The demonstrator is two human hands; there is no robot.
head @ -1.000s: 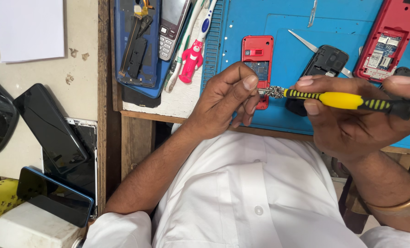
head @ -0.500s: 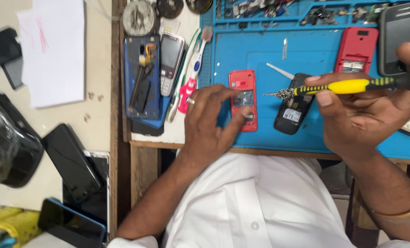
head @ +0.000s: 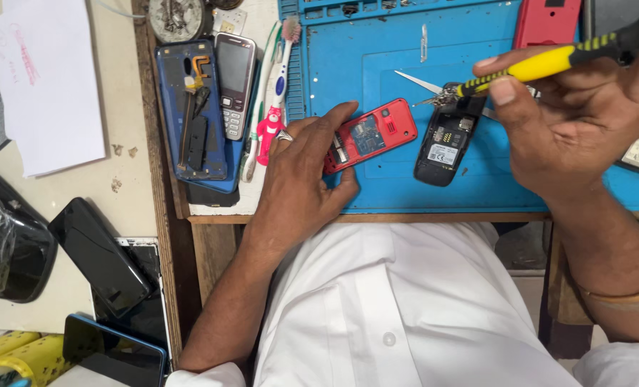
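Observation:
A small red phone with its back off lies tilted on the blue work mat. My left hand grips its lower end, thumb and fingers on either side. My right hand holds a yellow and black screwdriver above the mat, its tip hovering over a black phone body that lies just right of the red one. Metal tweezers lie on the mat behind the two phones.
Left of the mat lie a blue phone frame, a grey keypad phone and a toothbrush. A red phone shell sits at the mat's far edge. Dark phones and white paper lie on the side surface.
My left hand has closed around the red phone and turned it to a slant. My right hand with the screwdriver has lifted and moved right. The view has shifted down the bench.

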